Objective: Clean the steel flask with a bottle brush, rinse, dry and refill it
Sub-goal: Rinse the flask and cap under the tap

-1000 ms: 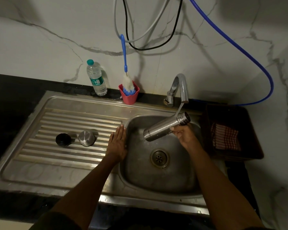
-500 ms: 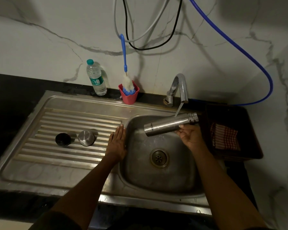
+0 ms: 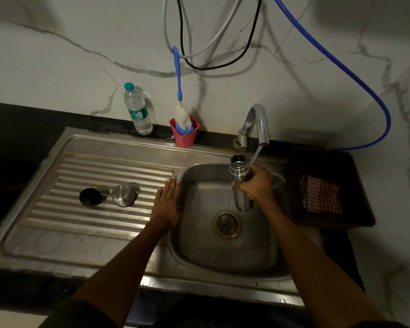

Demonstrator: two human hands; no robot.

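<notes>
My right hand [image 3: 256, 184] grips the steel flask [image 3: 238, 172] upright over the sink basin [image 3: 199, 237], its open mouth up. A thin stream from the tap [image 3: 258, 121] falls just right of the mouth, onto the flask's side and my fingers. My left hand [image 3: 167, 203] rests flat, fingers straight, on the basin's left rim. The blue-handled bottle brush [image 3: 178, 91] stands bristles-down in a red cup [image 3: 184, 136] at the back wall. The steel cap [image 3: 123, 195] and a black inner lid [image 3: 90, 197] sit on the ribbed drainboard [image 3: 57, 185].
A plastic water bottle [image 3: 137, 110] stands left of the red cup. A dark tray [image 3: 355, 176] right of the sink holds a red checked cloth [image 3: 321, 197]. A blue hose [image 3: 355, 79] and cables hang on the wall above the tap.
My right hand has turned the flask from lying sideways under the stream to standing upright, mouth up, and brought it slightly left. My left hand has stayed on the rim.
</notes>
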